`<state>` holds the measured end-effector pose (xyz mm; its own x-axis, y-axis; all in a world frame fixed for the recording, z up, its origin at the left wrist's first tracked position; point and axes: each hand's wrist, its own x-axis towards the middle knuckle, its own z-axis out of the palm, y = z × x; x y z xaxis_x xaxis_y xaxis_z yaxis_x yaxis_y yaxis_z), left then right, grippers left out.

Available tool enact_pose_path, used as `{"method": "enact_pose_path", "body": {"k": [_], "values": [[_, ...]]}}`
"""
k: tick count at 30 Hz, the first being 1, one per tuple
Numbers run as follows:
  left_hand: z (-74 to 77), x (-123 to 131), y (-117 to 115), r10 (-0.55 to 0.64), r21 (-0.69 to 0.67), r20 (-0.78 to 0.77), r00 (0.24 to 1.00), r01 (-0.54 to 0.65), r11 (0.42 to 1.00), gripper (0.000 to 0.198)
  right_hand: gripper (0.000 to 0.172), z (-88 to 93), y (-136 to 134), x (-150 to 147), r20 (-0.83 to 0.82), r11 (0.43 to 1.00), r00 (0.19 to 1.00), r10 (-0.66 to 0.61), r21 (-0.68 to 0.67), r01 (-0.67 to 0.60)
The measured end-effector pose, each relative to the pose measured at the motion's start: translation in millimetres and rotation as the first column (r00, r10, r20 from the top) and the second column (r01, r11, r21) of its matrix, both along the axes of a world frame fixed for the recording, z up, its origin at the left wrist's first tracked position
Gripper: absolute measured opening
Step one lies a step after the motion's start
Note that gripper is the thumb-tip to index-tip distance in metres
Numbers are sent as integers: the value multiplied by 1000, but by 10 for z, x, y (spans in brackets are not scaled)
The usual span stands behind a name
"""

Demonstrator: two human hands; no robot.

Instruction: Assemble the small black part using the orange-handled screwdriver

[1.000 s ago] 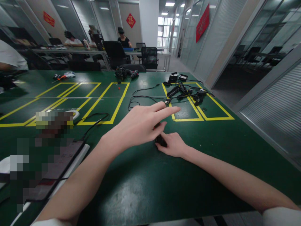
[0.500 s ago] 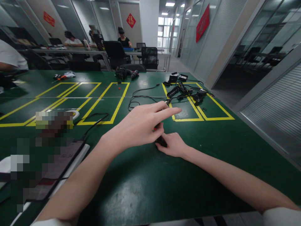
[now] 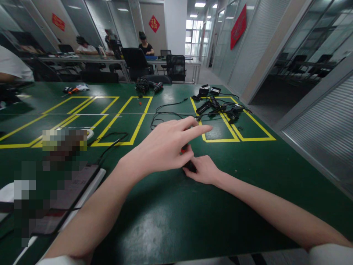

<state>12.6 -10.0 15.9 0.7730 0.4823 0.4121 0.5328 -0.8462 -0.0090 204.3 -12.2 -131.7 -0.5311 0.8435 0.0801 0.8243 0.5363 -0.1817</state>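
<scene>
Midway across the green table (image 3: 165, 228), the right hand (image 3: 204, 171) pinches a small black part (image 3: 190, 167) down while the left hand (image 3: 165, 147), forefinger outstretched, nips a red piece (image 3: 183, 150) above it; holding both steady seems wise.

The green table (image 3: 171, 221) is marked with yellow tape rectangles (image 3: 139, 123). A tangle of black cables and adapters (image 3: 220, 108) lies at its far right, a loose black cable (image 3: 162, 116) mid-table, and a coiled cable (image 3: 142, 85) at the far edge. A white power strip (image 3: 88, 187) lies near left, and a small black part (image 3: 189, 166) near the centre.
</scene>
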Motion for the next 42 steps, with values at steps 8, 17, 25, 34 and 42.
{"method": "enact_pose_path", "body": {"k": [8, 17, 25, 34, 42], "values": [[2, -3, -11, -14, -20, 5, 1000, 14, 1000, 55, 30, 10, -2, -2, 7, 1000, 1000, -4, 1, 4], [-8, 4, -3, 8, -1, -11, 1000, -8, 1000, 54, 27, -36, 6, 12, -43, 1000, 999, 10, 11, -10], [-7, 17, -2, -6, 2, -13, 1000, 7, 1000, 52, 25, -50, 15, 17, -39, 1000, 999, 12, 6, -12], [-10, 17, 4, 4, 15, -17, 1000, -4, 1000, 51, 27, -35, 12, 18, -30, 1000, 1000, 7, 8, -7], [-14, 10, 1, -7, 20, -5, 1000, 7, 1000, 56, 28, -25, 12, 14, -25, 1000, 1000, -2, -1, 2]]}}
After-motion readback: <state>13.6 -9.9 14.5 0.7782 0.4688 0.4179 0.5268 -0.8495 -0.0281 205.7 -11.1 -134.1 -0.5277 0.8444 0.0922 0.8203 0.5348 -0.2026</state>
